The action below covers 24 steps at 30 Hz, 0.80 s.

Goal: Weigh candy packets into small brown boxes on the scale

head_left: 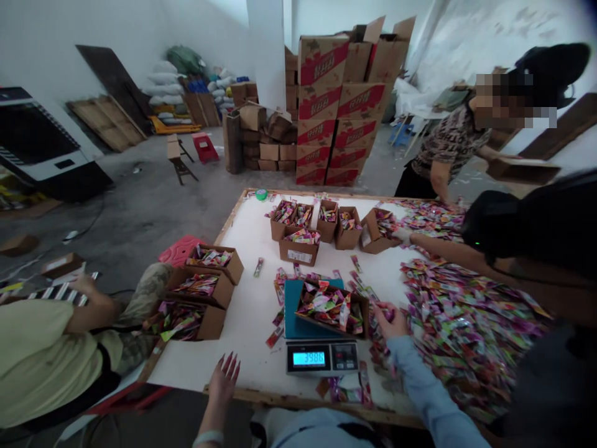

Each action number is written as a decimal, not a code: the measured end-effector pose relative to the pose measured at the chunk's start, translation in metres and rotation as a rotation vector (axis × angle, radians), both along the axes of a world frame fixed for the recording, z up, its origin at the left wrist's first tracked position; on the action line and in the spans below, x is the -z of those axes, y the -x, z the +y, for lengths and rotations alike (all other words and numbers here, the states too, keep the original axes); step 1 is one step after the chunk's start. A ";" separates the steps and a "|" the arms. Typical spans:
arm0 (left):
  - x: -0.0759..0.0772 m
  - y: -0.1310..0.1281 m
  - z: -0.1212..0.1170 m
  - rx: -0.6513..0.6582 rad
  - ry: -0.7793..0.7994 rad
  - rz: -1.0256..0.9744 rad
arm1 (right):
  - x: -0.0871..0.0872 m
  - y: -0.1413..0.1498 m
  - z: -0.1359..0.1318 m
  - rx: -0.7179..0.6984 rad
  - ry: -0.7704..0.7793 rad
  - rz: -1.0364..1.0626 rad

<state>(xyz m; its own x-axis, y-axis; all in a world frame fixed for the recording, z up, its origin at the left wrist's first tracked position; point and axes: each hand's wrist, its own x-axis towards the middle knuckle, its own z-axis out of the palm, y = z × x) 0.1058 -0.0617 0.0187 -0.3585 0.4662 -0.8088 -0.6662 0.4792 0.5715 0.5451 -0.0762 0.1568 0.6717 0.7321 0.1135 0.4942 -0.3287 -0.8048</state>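
Observation:
A digital scale (321, 358) with a teal plate stands before me on the white table, its lit display reading about 398.6. On its plate rests an open cardboard box (358, 318) filled with small colourful stick packets (326, 305). My right hand (392, 320) is just right of this box, above loose packets, its fingers drawn together; what lies between them is too small to make out. My left hand (224, 375) lies at the table's near edge, left of the scale, fingers spread and holding nothing.
A big heap of loose packets (466, 330) covers the table's right side. Filled boxes (298, 252) stand at the back, others (219, 314) at the left. Co-workers are at left and right; one hand (402, 235) reaches a tilted box (373, 239). Green tape (261, 195) lies behind.

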 end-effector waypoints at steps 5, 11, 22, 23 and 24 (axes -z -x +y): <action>0.002 0.008 0.001 0.029 -0.005 0.030 | -0.057 0.044 0.035 -0.274 0.031 -0.195; 0.003 0.012 0.008 0.040 -0.003 0.033 | -0.075 0.074 0.068 -0.660 -0.026 -0.268; 0.013 0.018 -0.010 -0.030 0.070 0.019 | -0.015 -0.024 0.000 -0.114 -0.081 0.140; 0.013 0.014 -0.009 -0.025 0.071 0.016 | -0.012 -0.026 -0.004 -0.104 -0.075 0.152; 0.013 0.010 -0.008 -0.021 0.072 0.015 | -0.011 -0.027 -0.006 -0.091 -0.068 0.165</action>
<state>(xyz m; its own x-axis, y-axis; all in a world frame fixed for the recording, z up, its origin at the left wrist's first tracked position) 0.0960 -0.0696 0.0053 -0.3800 0.3993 -0.8344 -0.6678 0.5057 0.5462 0.5716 -0.0825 0.1674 0.6167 0.7850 0.0586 0.3791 -0.2309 -0.8961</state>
